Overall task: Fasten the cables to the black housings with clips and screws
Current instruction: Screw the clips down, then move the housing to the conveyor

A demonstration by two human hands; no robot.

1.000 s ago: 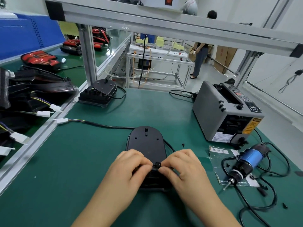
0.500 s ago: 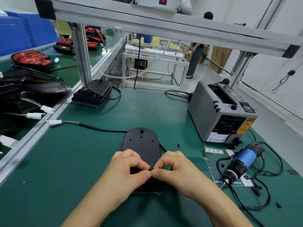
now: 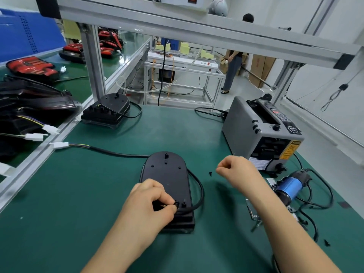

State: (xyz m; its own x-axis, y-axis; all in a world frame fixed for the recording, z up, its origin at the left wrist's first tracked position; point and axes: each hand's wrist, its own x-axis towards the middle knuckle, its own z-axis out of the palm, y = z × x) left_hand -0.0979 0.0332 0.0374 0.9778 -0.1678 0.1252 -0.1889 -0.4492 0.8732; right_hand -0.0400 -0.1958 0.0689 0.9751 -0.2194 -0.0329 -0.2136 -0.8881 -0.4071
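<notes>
Black housing (image 3: 165,174) flat mid-mat | left hand (image 3: 145,203) fingers pinch clip (image 3: 176,204) on cable (image 3: 200,192) at its near end | right hand (image 3: 236,170) fingers curled, apparently empty | I judge clip tiny, slippery; cable springy, grip beside clip

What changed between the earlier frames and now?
The right hand let go of the clip and moved away to the right, towards a loose screw, with its fingers curled. The left hand still pinches the clip on the housing, and the housing stayed put.
</notes>
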